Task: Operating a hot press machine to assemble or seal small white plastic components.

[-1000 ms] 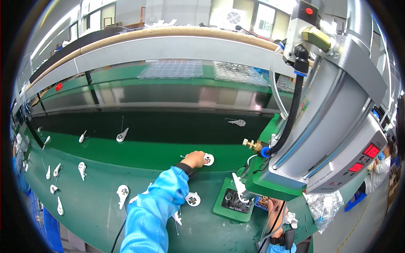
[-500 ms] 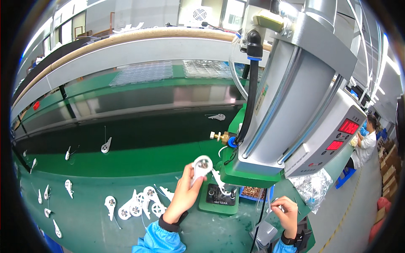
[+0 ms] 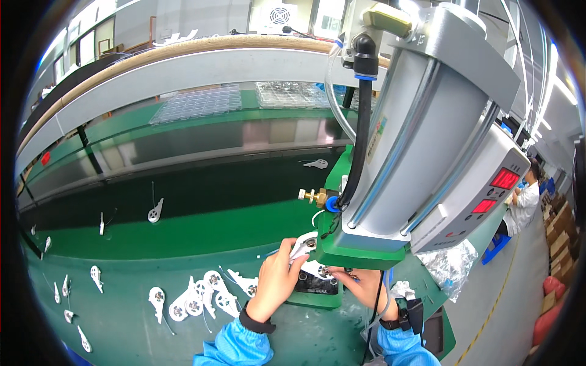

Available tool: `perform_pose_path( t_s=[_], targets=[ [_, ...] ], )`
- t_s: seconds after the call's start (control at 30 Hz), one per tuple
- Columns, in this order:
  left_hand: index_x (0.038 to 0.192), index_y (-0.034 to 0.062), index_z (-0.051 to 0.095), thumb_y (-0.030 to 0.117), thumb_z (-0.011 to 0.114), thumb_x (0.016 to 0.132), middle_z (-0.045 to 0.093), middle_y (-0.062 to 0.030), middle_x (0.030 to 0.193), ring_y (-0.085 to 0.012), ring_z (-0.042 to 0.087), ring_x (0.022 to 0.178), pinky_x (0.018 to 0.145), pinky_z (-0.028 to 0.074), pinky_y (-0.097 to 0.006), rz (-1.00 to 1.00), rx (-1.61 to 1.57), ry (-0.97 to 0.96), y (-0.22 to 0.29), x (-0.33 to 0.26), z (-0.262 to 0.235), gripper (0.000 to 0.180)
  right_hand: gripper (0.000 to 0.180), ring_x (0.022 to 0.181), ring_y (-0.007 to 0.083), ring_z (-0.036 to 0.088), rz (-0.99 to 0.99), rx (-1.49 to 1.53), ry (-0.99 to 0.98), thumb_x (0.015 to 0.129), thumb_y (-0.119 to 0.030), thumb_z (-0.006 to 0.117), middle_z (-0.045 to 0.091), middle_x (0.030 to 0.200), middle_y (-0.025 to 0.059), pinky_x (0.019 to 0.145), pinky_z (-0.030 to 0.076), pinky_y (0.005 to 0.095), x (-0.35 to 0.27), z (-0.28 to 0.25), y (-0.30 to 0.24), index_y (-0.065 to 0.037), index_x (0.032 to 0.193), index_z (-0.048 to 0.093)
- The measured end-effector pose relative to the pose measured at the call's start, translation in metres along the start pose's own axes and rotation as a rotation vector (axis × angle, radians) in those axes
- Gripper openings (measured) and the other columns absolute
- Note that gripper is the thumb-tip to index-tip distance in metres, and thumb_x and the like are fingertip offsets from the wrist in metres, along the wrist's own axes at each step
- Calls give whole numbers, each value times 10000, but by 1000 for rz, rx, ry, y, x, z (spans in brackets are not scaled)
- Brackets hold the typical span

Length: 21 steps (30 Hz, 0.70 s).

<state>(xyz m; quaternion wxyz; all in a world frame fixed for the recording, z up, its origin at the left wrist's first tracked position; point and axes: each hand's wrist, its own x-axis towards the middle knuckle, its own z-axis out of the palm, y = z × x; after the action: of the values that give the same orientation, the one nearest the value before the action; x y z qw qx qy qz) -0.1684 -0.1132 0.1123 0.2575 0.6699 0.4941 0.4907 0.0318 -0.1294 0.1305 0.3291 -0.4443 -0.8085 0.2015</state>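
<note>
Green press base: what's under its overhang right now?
Under the green press base sits a dark fixture holding a white part. The left hand holds another white part there; the right hand reaches in, fingertips hidden.

Scene brightly and evenly lit from overhead strip lights [image 3: 552, 91] at far right. Glare on the grey press housing [image 3: 427, 122] and a sheen along the dark conveyor belt [image 3: 201, 183]. Shadows soft and short. Strong fisheye bending toward the rim; black vignette all round. Centre sharp, edges slightly soft.
</note>
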Motion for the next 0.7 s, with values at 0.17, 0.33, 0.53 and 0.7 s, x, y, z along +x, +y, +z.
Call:
perform_pose_path(
  t_s=[0.17,0.33,0.53,0.7],
  targets=[
    [1022,1,468,142,574,844,608,-212,709,-377,607,643,533,460,-409,-51,-70,75,-2,-9,3,251,173,770,230,597,-99,-150,86,820,-159,624,641,867,81,697,446,311,9,12,6,-53,954,647],
    [1009,4,469,131,574,842,608,-163,624,-317,627,608,519,461,-380,-142,-145,-8,-7,-11,0,235,201,767,217,594,-12,-158,-7,798,-190,655,641,855,81,678,445,303,8,11,12,-46,938,645],
    [962,-55,434,24,552,824,628,-177,749,-217,656,643,554,476,-297,-235,-249,-163,2,-12,-13,198,152,800,215,582,41,-362,201,839,-59,557,610,931,110,686,445,297,-23,-2,28,-18,967,629],
    [947,-20,447,131,566,852,625,-132,637,-238,638,603,572,465,-307,-232,-275,-119,-3,-15,-6,215,183,926,238,487,8,-311,1381,811,-8,480,492,944,110,766,403,348,-43,-12,62,73,955,557]
  ],
)
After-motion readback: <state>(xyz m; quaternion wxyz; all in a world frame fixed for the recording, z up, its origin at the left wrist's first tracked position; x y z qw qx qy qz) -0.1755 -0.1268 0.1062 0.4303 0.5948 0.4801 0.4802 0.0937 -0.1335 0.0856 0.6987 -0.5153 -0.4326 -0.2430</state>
